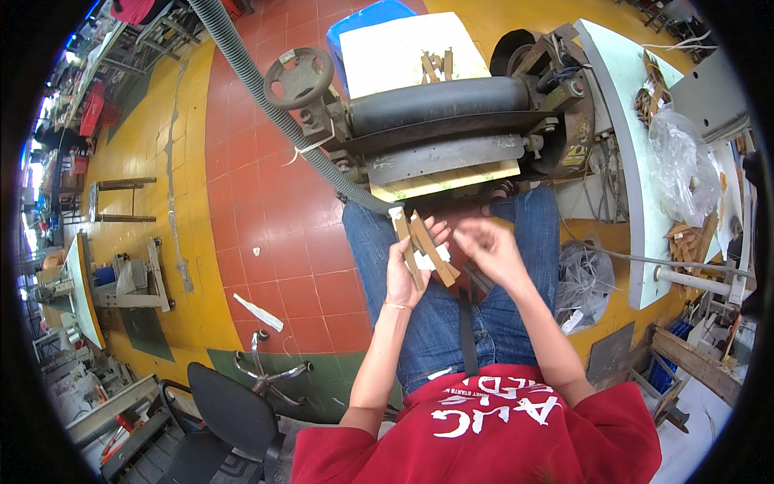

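My left hand [405, 270] holds a fan of several tan, strip-shaped leather pieces [421, 246] upright over my lap. My right hand [492, 252] is just to their right, fingers curled near the strips' lower ends; I cannot tell whether it pinches one. Both hands hover above my blue jeans [439, 323]. Directly ahead stands a roller machine [443, 121] with a black drum and a tan sheet [447, 181] in its slot.
A grey ribbed hose [266, 97] runs along the machine's left beside a handwheel [299, 77]. A white board with more strips [407, 52] lies behind the drum. A white bench [645, 161] with plastic bags stands at right. A black swivel chair [230, 411] is at lower left.
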Demonstrator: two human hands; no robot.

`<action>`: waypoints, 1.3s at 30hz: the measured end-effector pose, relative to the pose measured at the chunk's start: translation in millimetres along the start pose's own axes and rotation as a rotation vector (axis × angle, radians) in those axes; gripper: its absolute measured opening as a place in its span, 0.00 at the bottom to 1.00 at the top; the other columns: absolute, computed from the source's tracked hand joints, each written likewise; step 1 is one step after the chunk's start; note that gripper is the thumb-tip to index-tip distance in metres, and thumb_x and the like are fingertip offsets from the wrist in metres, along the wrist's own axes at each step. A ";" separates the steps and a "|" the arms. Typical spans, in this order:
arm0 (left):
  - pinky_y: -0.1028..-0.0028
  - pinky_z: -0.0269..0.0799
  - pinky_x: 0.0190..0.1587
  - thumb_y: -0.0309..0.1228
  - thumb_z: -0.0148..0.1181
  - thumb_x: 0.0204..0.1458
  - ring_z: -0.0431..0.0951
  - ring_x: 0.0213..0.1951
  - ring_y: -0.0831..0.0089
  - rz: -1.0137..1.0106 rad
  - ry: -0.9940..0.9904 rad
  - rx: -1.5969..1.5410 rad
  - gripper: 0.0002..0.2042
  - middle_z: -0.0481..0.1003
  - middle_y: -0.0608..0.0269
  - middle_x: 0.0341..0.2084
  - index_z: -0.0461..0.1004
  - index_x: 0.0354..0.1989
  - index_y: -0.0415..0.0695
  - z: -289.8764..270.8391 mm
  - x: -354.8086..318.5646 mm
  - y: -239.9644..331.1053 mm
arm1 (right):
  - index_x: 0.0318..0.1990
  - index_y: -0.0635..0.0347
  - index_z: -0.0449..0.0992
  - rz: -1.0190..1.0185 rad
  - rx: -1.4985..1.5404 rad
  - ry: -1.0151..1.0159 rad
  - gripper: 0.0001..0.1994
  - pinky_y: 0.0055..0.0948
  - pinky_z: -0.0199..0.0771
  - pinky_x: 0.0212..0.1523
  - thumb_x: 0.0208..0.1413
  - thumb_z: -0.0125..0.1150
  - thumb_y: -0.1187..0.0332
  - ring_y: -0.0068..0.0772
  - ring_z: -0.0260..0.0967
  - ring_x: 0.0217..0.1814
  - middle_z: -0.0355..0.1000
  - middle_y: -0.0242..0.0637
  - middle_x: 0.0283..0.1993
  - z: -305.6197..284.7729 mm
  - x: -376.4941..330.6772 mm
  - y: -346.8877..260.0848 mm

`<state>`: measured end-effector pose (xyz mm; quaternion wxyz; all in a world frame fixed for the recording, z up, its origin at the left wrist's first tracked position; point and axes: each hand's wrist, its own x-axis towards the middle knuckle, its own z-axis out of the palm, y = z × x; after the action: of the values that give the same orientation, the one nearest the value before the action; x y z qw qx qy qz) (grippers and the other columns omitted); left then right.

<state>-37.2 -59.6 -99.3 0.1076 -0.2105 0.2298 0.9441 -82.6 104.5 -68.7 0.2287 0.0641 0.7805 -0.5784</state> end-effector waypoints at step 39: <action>0.78 0.74 0.28 0.28 0.64 0.49 0.75 0.28 0.78 0.039 0.134 0.530 0.09 0.75 0.63 0.27 0.71 0.35 0.39 17.4 -11.1 -8.2 | 0.39 0.65 0.78 -0.091 0.143 0.030 0.09 0.18 0.70 0.29 0.54 0.62 0.69 0.14 0.69 0.28 0.75 0.29 0.26 -8.7 -32.7 -4.1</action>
<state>-30.8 -45.3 -83.5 0.1254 -0.2325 0.4794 0.8369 -57.6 116.6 -49.1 0.1851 0.0533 0.7428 -0.6412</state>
